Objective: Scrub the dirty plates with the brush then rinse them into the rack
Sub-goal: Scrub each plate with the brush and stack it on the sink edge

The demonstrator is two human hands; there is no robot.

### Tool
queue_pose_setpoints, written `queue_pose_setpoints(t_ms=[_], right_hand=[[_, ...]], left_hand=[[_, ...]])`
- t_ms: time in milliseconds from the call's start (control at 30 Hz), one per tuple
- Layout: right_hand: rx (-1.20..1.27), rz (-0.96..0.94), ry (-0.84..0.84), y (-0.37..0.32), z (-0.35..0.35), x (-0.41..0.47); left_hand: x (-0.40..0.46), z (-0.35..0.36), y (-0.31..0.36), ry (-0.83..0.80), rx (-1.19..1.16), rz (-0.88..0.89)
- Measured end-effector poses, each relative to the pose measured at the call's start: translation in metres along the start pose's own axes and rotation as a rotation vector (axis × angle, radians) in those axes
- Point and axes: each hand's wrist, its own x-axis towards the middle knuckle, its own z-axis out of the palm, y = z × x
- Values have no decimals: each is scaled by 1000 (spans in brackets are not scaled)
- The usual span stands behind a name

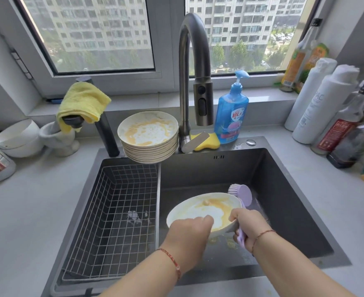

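Over the dark sink basin [284, 189], my left hand [189, 230] grips the near rim of a white plate [200, 207] smeared with yellow sauce. My right hand [247, 226] holds the handle of a lilac brush [242, 194]; its bristled head stands above the plate's far right rim, apart from the smeared face. A stack of several dirty plates [149, 138] sits on the sink's back edge, left of the faucet. The wire rack [116, 211] fills the left part of the sink and holds no plates.
The grey faucet [195, 67] arches over the basin, no water running. A blue soap bottle [231, 112] and a yellow sponge [206, 143] stand behind the sink. Bottles [331, 116] crowd the right counter. A yellow cloth [82, 103] and a white bowl [16, 136] sit at left.
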Motion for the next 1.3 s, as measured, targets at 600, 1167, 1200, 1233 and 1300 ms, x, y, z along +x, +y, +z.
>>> queue_pose_setpoints(t_ms=[600, 1167, 1200, 1233, 1300], right_hand=[[-1092, -814, -116, 0, -6, -86], [-1211, -832, -130, 0, -3, -99], [-1210, -820, -89, -3, -6, -92], [-1183, -798, -31, -8, -11, -80], [-1095, -709, 64, -21, -22, -58]], left_hand=[[9, -28, -25, 362, -842, -668], [2, -35, -19, 393, -1017, -676], [1, -36, -20, 382, -983, -670], [0, -37, -20, 361, -917, -663], [-2, -40, -20, 343, -813, -652]])
